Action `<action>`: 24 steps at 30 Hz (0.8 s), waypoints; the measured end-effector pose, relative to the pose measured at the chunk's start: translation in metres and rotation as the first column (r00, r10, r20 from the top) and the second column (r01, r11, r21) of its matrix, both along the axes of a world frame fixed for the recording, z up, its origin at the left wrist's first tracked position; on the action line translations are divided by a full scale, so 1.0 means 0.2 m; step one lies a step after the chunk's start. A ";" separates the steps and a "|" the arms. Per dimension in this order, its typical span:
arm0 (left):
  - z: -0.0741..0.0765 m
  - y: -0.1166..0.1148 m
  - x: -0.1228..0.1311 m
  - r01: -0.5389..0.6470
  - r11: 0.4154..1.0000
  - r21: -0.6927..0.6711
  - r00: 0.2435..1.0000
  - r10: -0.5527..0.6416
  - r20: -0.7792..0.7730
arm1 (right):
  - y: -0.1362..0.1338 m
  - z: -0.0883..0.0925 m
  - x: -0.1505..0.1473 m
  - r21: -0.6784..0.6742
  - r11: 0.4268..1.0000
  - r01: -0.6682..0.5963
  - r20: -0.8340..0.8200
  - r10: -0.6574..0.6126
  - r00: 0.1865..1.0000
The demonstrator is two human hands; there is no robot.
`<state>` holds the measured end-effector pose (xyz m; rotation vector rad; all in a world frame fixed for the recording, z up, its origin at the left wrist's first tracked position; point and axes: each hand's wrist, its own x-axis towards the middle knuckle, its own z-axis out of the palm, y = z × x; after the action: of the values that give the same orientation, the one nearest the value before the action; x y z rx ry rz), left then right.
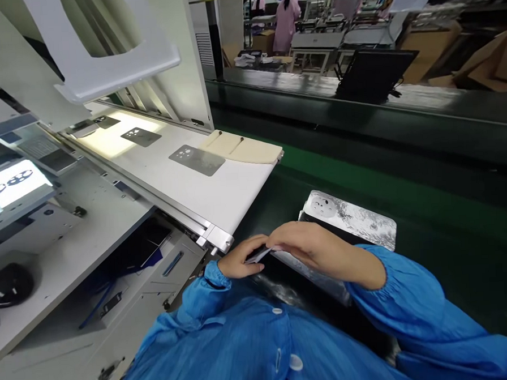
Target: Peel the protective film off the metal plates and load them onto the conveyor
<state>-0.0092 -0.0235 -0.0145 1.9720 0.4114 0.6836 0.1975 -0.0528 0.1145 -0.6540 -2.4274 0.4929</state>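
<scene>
Low in front of my body, my left hand (242, 260) grips a thin flat panel (260, 255), seen nearly edge-on. The fingers of my right hand (309, 244) bend over the panel's far end and pinch it; the palm hides part of it. A shiny silver tray (352, 217) with a round, holed patch at one end lies just beyond my right hand. Under my right wrist, a second silver tray (321, 277) shows in part. To the left, a grey phone back cover (198, 160) with camera holes lies on the white conveyor belt (220, 194).
Farther up the belt lie other covers (141, 137), beneath a raised machine hood (120, 72). A cream guide block (246, 146) sits at the belt's end. At left stands a lit monitor (17, 182). Beyond the dark green bench (428, 198), a person in pink (286, 24) stands.
</scene>
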 end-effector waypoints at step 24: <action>-0.03 0.07 0.02 0.087 0.963 -0.256 0.984 -0.042 0.175 | 0.05 0.07 -0.10 0.548 0.825 0.134 -0.036 -0.137 0.990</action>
<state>-0.0054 -0.0101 -0.0213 1.6558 0.3154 0.7092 0.1777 -0.0424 0.1278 -0.5597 -2.3363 -0.2719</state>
